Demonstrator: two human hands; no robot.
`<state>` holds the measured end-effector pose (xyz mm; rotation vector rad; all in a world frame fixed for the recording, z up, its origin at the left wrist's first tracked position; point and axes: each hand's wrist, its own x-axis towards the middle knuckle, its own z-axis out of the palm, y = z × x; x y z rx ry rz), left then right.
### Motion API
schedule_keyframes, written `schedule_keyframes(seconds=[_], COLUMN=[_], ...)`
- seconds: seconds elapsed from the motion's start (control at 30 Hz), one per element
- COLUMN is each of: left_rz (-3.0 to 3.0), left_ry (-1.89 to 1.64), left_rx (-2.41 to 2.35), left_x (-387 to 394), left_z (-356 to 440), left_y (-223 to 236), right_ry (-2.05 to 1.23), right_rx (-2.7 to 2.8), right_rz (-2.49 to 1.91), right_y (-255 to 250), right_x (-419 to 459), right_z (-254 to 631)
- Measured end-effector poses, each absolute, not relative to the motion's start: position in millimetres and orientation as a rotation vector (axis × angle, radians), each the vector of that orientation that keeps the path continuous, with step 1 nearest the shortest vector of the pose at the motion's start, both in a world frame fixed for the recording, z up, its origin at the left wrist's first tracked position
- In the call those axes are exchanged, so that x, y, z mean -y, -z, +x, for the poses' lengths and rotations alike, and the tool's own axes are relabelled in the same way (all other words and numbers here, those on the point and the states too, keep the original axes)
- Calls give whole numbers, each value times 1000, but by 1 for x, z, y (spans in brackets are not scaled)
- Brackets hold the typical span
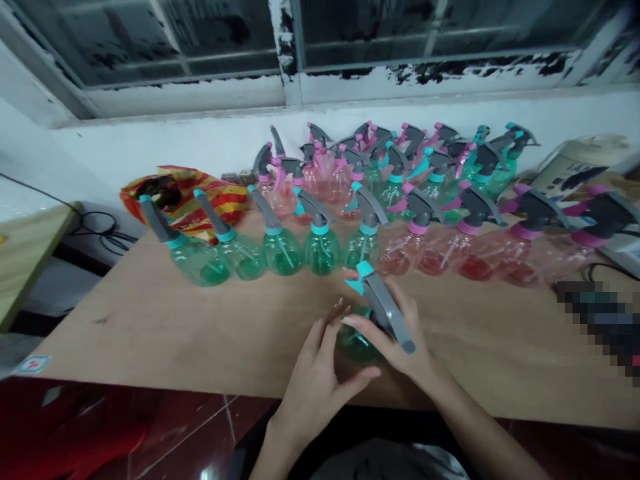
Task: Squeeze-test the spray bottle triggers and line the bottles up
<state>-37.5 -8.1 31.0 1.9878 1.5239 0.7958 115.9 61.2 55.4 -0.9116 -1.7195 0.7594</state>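
A green spray bottle [356, 341] with a grey trigger head and teal nozzle stands near the front edge of the wooden table [165, 327]. My right hand [403, 333] is wrapped round its neck and trigger head. My left hand [320, 373] cups the bottle's green body from the left, with its fingers curled against it. Behind them runs a row of green spray bottles [280, 250] on the left and pink spray bottles [450, 253] on the right, all with grey trigger heads.
More spray bottles [395, 163] crowd the back of the table below the window sill. A red and yellow striped bag [200, 197] lies at the back left. A cream appliance [580, 167] stands at the far right, and a blurred patch [605, 320] sits at the right edge.
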Motion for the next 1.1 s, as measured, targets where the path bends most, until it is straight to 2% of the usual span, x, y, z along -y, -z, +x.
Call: schedule_keyframes(seconds=[0.4,0.63,0.87,1.1], left_rz=[1918,1702,1624,1641], left_ry=[-956,-1265,-1317,-1258], left_rx=[-1898,-2133,-2179,-2189], left_x=[42,55,21,-9], left_z=[-151,-245,-320,-353], left_y=[-37,-38,-39,-44], right_ry=[-895,-925,-773,-707], right_rx=[2183,2142,2168,2177], right_rz=[-457,-619,-768,-888], right_y=[-69,-78,-83,-81], right_x=[-69,-81,-112,-127], right_z=[1,-39,-99,-138])
